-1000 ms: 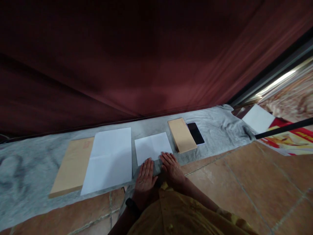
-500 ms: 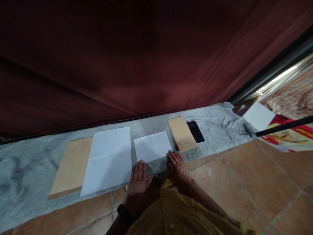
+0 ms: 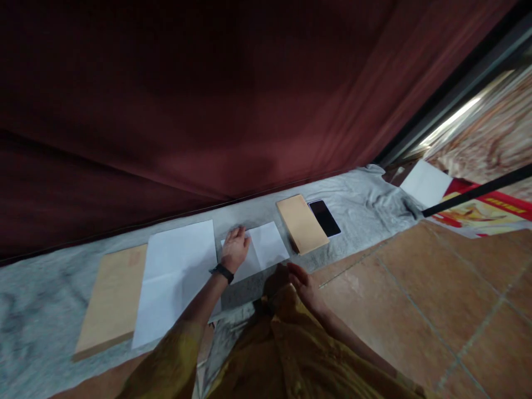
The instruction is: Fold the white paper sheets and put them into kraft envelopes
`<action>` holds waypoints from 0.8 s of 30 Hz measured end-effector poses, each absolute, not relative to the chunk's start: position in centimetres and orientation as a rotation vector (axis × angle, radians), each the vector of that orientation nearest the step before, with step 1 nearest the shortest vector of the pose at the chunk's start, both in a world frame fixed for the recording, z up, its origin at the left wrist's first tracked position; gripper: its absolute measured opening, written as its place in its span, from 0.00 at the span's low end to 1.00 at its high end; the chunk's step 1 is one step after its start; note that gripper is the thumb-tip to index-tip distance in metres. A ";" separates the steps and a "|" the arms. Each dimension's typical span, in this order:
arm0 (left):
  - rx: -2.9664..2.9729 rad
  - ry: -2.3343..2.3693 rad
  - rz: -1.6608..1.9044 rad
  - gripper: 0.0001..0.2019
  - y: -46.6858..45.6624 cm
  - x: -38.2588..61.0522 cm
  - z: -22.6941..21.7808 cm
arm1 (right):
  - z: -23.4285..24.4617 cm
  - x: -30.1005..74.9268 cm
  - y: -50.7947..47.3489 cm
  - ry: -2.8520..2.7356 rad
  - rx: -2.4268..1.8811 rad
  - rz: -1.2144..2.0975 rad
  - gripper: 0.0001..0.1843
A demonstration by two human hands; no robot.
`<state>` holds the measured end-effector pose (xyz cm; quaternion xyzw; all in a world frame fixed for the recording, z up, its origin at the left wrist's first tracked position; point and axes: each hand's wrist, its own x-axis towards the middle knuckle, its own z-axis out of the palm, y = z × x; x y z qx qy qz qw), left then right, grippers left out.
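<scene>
A small white sheet of paper (image 3: 270,244) with a crease lies on the grey cloth. My left hand (image 3: 235,247), a dark watch on its wrist, rests palm down over the sheet's far left corner; its fingers reach forward and cover that part. My right hand (image 3: 303,284) is at the near edge, just in front of the sheet's near right corner, empty with its fingers loosely bent. Left of the small sheet is a larger white sheet (image 3: 174,271), beside a tan envelope (image 3: 112,302). To the right sits another tan envelope (image 3: 302,224), beside a dark-screened phone (image 3: 325,218).
A grey cloth (image 3: 357,202) covers the long narrow surface. Behind it hangs a dark red curtain (image 3: 249,111). Tiled floor (image 3: 374,310) lies on my side. At right are a dark bar (image 3: 477,191) and a red and yellow printed sheet (image 3: 474,213).
My left hand has moved from the small sheet's near left corner to its far left corner. My right hand has drawn back slightly off the sheet, and the view has shifted a little.
</scene>
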<state>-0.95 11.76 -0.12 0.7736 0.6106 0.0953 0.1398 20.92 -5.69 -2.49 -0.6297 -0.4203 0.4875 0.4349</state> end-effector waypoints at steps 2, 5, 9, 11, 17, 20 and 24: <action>2.232 1.769 0.255 0.19 12.7 -0.2 0.0 | -2.0 20.4 -5.7 -0.720 -1.491 1.489 0.23; 2.205 1.778 0.227 0.15 13.2 0.7 0.3 | -1.0 19.2 -5.4 -0.361 -1.325 1.749 0.23; 2.112 1.799 0.198 0.14 13.8 1.2 0.7 | -0.1 17.3 -4.5 -0.206 -1.097 1.857 0.19; 2.047 1.803 0.188 0.12 14.3 1.1 0.9 | -0.1 16.6 -4.2 -0.202 -1.049 1.877 0.16; 1.781 1.737 0.213 0.08 15.7 -0.3 1.8 | -0.8 16.6 -4.0 -0.147 -0.976 1.924 0.16; 1.641 1.658 0.271 0.11 15.6 -0.9 2.6 | -1.0 16.8 -4.2 -0.120 -0.965 1.918 0.19; 1.507 1.523 0.370 0.18 14.9 -1.7 4.7 | -1.1 16.4 -3.9 -0.083 -1.004 1.872 0.18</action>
